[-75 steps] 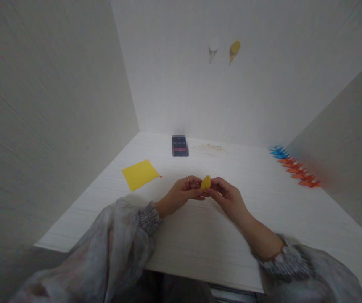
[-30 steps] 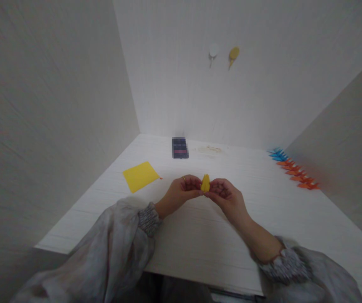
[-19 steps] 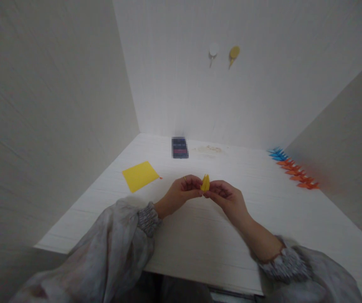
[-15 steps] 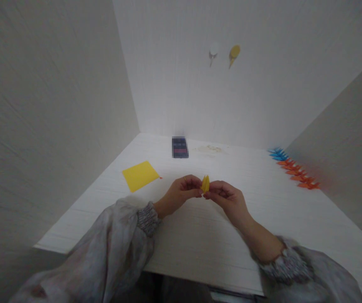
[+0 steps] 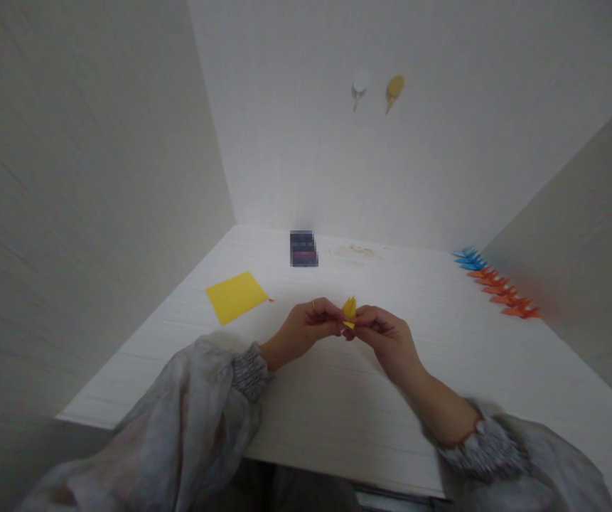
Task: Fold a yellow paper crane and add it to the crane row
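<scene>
A small folded yellow origami paper (image 5: 349, 310) is pinched between both hands over the middle of the table, its narrow points facing up and away from me. My left hand (image 5: 310, 323) grips its left side between thumb and fingers. From the right, my right hand (image 5: 385, 328) pinches the other side and its lower edge. Both hands are closed, and the fingertips hide part of the folds. Left of my hands lies a flat yellow paper sheet (image 5: 236, 297), with a tiny orange scrap (image 5: 271, 300) by its right corner.
Along the right wall stands a row of folded paper pieces, several blue (image 5: 470, 259) and several orange (image 5: 504, 290). A dark blurred box-like object (image 5: 304, 249) sits by the back wall. Two hooks, white (image 5: 360, 84) and yellow (image 5: 395, 87), hang on that wall. Walls enclose the white table (image 5: 337, 419).
The folded yellow paper has turned slightly between my fingers, and its points now look more spread. Both hands stay in nearly the same place.
</scene>
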A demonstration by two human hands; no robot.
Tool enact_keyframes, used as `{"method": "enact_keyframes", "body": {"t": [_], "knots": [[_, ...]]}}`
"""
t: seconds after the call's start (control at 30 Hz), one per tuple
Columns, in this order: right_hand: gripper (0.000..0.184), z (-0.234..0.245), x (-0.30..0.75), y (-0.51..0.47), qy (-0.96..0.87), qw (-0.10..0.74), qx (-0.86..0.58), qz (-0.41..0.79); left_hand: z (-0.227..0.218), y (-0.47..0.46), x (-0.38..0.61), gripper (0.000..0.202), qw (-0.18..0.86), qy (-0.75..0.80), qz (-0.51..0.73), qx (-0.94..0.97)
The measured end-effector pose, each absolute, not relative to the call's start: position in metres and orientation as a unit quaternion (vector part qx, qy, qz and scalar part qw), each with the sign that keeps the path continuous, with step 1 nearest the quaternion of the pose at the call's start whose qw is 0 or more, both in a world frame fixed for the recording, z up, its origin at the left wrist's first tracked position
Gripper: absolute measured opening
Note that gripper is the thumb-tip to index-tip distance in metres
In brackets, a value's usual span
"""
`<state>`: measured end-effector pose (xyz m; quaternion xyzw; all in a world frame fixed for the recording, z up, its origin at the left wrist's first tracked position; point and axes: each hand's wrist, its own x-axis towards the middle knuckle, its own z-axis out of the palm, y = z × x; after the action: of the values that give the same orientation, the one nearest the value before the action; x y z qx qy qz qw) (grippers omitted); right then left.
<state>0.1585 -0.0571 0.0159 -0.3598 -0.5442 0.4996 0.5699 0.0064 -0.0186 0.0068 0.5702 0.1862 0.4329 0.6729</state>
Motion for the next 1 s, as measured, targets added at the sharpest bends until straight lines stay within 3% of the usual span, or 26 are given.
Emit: {"method": "enact_keyframes", "body": {"t": [0.27, 0.77, 1.0], "knots": [[0.004, 0.0134, 0.1606, -0.0594, -0.590, 0.554, -0.374, 0.453, 0.0117, -0.0204, 0.0042, 0.009, 0.676, 0.207, 0.430, 0.561], [0.004, 0.0192, 0.1620, -0.0599, -0.613, 0.528, -0.391, 0.439, 0.0103, -0.0197, 0.0036, 0.016, 0.663, 0.211, 0.428, 0.577], [0.019, 0.0163, 0.1570, -0.0599, -0.567, 0.548, -0.431, 0.439, 0.0087, -0.0194, 0.0061, 0.030, 0.682, 0.208, 0.442, 0.545]]}}
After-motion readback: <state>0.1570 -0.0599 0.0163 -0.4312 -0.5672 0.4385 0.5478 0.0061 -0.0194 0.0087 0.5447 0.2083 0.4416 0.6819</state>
